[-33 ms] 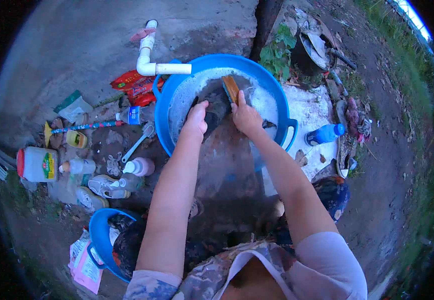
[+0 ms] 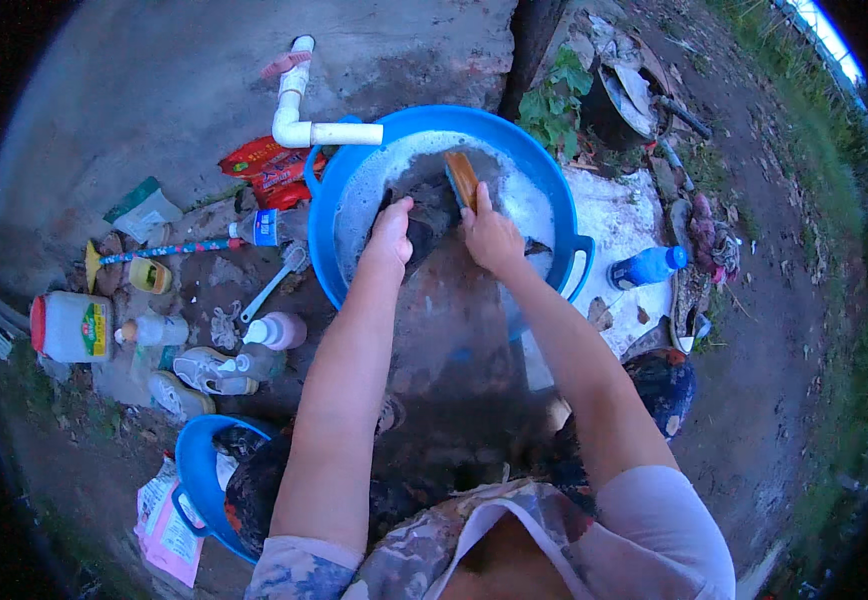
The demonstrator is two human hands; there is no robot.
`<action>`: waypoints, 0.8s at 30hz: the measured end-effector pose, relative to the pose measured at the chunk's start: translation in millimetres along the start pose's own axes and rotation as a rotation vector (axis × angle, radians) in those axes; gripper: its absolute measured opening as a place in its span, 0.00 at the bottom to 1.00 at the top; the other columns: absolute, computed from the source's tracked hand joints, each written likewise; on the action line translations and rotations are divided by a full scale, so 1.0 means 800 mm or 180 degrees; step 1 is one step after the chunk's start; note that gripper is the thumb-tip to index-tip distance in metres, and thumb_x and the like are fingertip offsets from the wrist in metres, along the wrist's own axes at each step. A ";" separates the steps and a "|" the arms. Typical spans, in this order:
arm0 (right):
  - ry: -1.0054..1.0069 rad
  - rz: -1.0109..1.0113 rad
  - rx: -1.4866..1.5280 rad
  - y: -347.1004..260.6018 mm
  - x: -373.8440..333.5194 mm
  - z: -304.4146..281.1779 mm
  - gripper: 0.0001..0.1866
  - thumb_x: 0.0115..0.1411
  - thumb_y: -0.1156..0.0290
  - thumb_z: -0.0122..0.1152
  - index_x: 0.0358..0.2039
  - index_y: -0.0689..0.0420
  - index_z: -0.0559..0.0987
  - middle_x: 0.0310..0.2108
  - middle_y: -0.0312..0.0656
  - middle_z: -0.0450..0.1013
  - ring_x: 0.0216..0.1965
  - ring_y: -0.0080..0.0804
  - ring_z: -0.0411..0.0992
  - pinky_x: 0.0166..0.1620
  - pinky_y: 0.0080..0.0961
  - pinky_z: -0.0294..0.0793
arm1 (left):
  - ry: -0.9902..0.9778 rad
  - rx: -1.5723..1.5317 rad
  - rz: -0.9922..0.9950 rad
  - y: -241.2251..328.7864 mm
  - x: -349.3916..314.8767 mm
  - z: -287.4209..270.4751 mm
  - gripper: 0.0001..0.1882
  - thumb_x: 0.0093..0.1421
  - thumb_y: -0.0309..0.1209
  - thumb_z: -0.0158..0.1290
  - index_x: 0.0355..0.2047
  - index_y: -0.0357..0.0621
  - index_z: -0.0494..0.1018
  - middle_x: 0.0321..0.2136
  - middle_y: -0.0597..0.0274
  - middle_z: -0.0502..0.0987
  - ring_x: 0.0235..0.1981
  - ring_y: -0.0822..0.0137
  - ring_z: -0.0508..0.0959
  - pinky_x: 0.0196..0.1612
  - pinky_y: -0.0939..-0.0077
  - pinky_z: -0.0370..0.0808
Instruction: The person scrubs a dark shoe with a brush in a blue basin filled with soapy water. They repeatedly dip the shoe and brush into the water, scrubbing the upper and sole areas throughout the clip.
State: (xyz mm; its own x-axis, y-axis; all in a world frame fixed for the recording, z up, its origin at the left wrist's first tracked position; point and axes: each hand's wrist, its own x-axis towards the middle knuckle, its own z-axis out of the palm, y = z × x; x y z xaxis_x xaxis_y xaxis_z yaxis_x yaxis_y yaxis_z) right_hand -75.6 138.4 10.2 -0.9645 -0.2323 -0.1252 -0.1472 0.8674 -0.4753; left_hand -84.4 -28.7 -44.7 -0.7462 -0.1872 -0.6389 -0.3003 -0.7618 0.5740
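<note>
A large blue tub holds soapy, dark water with white foam. Over its middle, my left hand is closed on a dark wet item; whether it is cloth or a shoe I cannot tell, as part of it is hidden by the hand and water. My right hand grips a wooden scrubbing brush at its near end. The brush is tilted, bristles facing left, beside the dark item. Both forearms reach in over the tub's near side.
A white pipe tap overhangs the tub's far left rim. To the left lie bottles, a white ladle, shoes and a jar. A smaller blue tub stands near left; a blue bottle lies right.
</note>
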 end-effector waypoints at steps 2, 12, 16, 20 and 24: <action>-0.0260 -0.0333 -0.0073 -0.026 -0.056 -0.001 0.30 0.63 0.54 0.42 0.63 0.48 0.51 0.31 0.61 0.74 0.32 0.59 0.74 0.39 0.52 0.71 | 0.0252 0.0030 0.0402 0.002 0.011 -0.022 0.25 0.59 0.33 0.50 0.54 0.34 0.63 0.52 0.50 0.68 0.51 0.58 0.70 0.55 0.66 0.65; 0.0294 -0.0047 -0.0227 -0.014 0.004 0.002 0.29 0.63 0.57 0.43 0.63 0.49 0.54 0.29 0.61 0.74 0.30 0.59 0.74 0.37 0.51 0.72 | -0.0089 -0.0423 0.0130 0.002 0.003 0.001 0.18 0.64 0.38 0.43 0.48 0.40 0.69 0.46 0.53 0.74 0.45 0.57 0.75 0.50 0.62 0.71; -0.0294 -0.0463 -0.0286 -0.029 -0.083 -0.001 0.30 0.62 0.56 0.44 0.63 0.48 0.54 0.29 0.60 0.74 0.30 0.59 0.74 0.37 0.51 0.72 | 0.0017 -0.0641 0.0090 0.000 0.004 -0.019 0.19 0.64 0.38 0.42 0.48 0.39 0.68 0.46 0.53 0.74 0.45 0.58 0.75 0.51 0.63 0.71; 0.0151 -0.0238 -0.0528 0.008 0.015 0.001 0.30 0.61 0.55 0.46 0.62 0.47 0.54 0.29 0.59 0.74 0.30 0.58 0.74 0.37 0.51 0.72 | 0.0198 -0.0029 0.0344 -0.001 -0.011 0.009 0.20 0.63 0.39 0.43 0.51 0.40 0.67 0.48 0.54 0.73 0.45 0.58 0.75 0.51 0.62 0.70; 0.0252 -0.0462 -0.0495 0.008 -0.008 0.017 0.30 0.61 0.56 0.46 0.63 0.45 0.53 0.29 0.59 0.74 0.29 0.56 0.74 0.36 0.51 0.73 | 0.0180 -0.0263 0.0191 0.011 -0.048 0.031 0.23 0.63 0.40 0.44 0.53 0.37 0.63 0.52 0.52 0.69 0.50 0.58 0.71 0.53 0.62 0.68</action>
State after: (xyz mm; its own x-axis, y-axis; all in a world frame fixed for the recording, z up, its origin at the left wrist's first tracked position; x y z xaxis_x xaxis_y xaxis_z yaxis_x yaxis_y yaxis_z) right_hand -67.3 139.2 -3.8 -0.9441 -0.3297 0.0062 -0.3117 0.8862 -0.3426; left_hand -73.0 -12.2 -2.2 -0.7260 -0.2668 -0.6338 -0.2044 -0.7962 0.5694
